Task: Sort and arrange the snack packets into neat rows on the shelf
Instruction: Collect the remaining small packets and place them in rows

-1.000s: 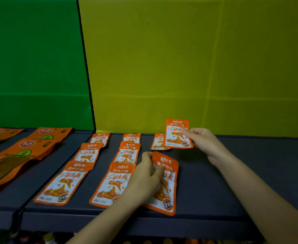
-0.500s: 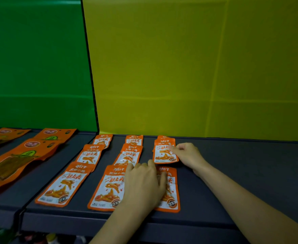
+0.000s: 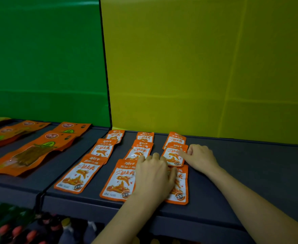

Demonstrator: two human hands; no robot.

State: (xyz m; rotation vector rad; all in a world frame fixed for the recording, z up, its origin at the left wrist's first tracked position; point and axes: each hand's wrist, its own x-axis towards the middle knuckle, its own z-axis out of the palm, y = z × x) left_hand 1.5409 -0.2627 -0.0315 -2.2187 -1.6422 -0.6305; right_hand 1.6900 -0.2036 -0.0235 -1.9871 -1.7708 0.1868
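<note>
Two glossy rectangular orange packets: the left hand [image 3: 153, 175] presses flat-fingered on the front packet [image 3: 180, 192]; just beyond it, the right hand [image 3: 200, 157] pinches the second packet [image 3: 172, 155] at its edge.

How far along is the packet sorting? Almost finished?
Nearly, it seems. Done: the left column and middle column each lie three deep. In hand: the right hand touches the right column's middle packet, the left hand presses its front packet. Left: squaring that column.
</note>
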